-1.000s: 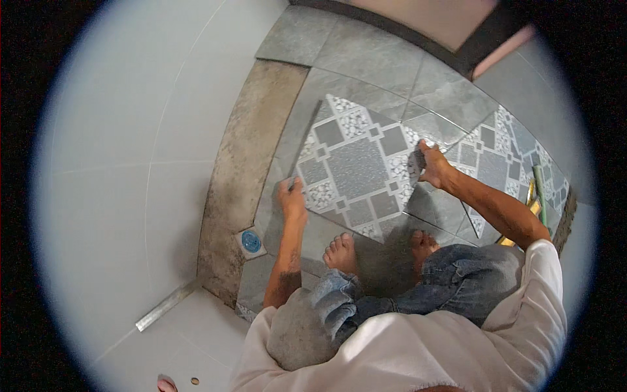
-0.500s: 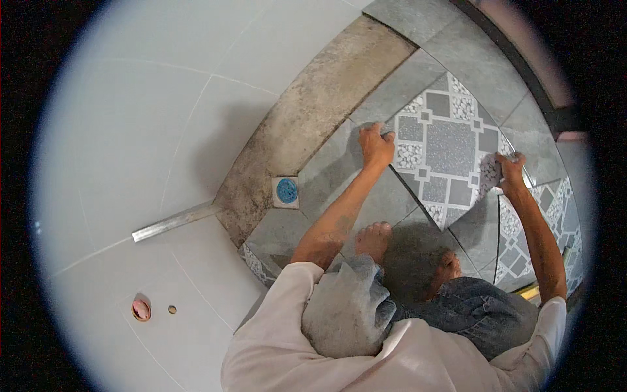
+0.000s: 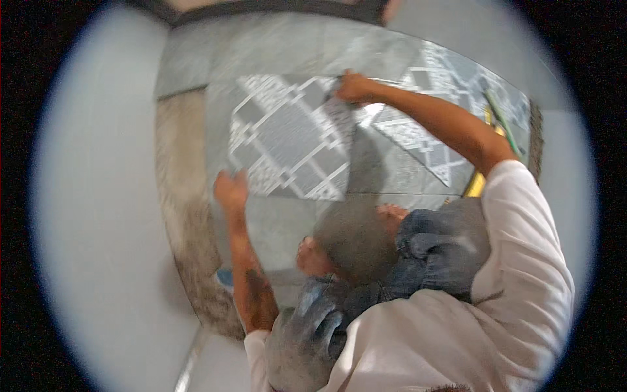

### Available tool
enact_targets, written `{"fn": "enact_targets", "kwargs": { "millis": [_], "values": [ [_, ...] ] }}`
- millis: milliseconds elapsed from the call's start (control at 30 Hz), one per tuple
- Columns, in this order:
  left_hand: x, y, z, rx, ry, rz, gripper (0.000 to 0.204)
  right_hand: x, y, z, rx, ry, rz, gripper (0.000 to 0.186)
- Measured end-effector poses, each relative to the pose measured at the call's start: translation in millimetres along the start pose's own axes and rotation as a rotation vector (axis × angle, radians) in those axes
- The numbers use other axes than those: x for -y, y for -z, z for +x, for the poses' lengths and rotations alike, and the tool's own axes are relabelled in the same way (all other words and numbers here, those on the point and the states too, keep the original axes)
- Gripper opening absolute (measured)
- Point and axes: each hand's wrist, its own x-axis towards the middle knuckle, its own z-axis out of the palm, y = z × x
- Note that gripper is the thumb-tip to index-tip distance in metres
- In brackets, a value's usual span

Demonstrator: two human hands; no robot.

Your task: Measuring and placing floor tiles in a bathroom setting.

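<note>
A square floor tile [image 3: 287, 137] with a grey and white pattern of squares and pebbles lies between my hands, over the plain grey floor tiles [image 3: 281, 225]. My right hand [image 3: 354, 88] is closed on its far right edge, fingers curled over it. That side seems raised, with a dark shadow beside it. My left hand [image 3: 230, 189] is at the tile's near left corner, fingers bent against the edge and somewhat blurred. The tile's underside is hidden. My bare feet [image 3: 313, 257] are on the floor just nearer to me.
A bare, stained concrete strip [image 3: 183, 163] runs along the left wall [image 3: 98, 163]. Beside my left forearm is a blue drain cover [image 3: 224, 278]. More patterned tiles [image 3: 434, 140] lie to the right, with a yellow bar [image 3: 475, 185] and a green-handled tool [image 3: 501, 121].
The view has turned, so the concrete strip now runs up the left side. My hands remain at the patterned tile's edges; the tile appears turned with the view.
</note>
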Motion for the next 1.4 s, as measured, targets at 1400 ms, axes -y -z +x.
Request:
{"fn": "enact_targets", "kwargs": {
  "millis": [1400],
  "values": [
    [-416.7,-124.6,-292.1,0.971,-1.054,-0.137,0.033,-334.9,-67.9,-417.0,-0.557,-0.848,-0.062,0.031]
  ]
}}
